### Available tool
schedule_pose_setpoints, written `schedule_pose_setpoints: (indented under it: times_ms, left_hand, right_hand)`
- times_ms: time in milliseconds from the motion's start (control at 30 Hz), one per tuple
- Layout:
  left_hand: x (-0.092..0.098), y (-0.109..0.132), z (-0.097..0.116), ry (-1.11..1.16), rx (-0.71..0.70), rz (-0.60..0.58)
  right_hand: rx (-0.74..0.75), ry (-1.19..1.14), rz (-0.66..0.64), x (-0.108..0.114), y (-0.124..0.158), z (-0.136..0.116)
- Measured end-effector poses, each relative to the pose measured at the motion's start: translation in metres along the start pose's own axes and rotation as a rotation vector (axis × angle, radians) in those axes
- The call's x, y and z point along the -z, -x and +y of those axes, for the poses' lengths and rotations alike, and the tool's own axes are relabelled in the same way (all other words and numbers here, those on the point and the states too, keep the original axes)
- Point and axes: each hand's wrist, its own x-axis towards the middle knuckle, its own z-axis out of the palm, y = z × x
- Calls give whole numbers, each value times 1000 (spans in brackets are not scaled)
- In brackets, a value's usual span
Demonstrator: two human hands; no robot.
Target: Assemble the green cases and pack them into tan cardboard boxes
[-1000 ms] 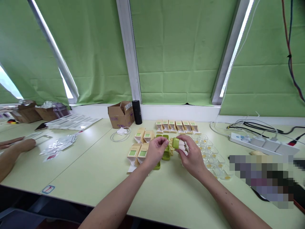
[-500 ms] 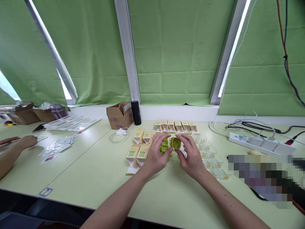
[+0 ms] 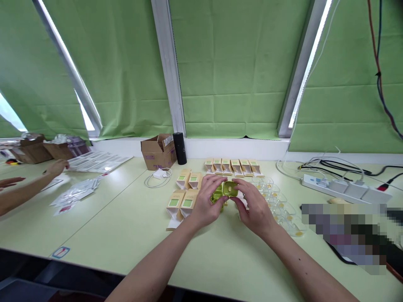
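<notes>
A small olive-green square plastic cup [image 3: 230, 189] is held up between my two hands, its hollow side facing me. The fingers of my left hand [image 3: 208, 202] pinch its left edge, and those of my right hand [image 3: 255, 206] grip its right edge. Just behind my left fingers, more green cups [image 3: 217, 195] are partly hidden. Left of that hand stand several open tan paper boxes [image 3: 174, 203] with green labels. To the right of my right hand lie several clear plastic covers [image 3: 281, 205] with yellow dots.
A row of small tan boxes [image 3: 233, 167] stands farther back. Behind are a cardboard box [image 3: 159, 153] and a black cylinder [image 3: 179, 149]. A power strip [image 3: 344, 189] with cables lies right. At left, a co-worker's hand [image 3: 57, 167] is near a white tray [image 3: 100, 162] and plastic packets [image 3: 75, 192].
The green cup has shifted slightly left and tilted a little, with both hands still on it. The co-worker's hand has moved right and away, towards the white tray.
</notes>
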Motion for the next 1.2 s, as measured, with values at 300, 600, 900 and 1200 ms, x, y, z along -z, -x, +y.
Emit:
schedule_pose_setpoints:
  times_ms: [300, 600, 900, 1200]
  left_hand:
    - [-1, 0, -1, -9, -19, -3]
    - [-1, 1, 1, -39, -38, 16]
    - [-2, 2, 0, -59, -55, 28]
    - [-3, 4, -4, -38, -14, 27]
  right_hand:
    - [49, 36, -20, 0, 0, 1]
    - [41, 19, -28, -2, 0, -2]
    - [61, 16, -45, -3, -2, -3]
    - [27, 18, -58, -3, -1, -2]
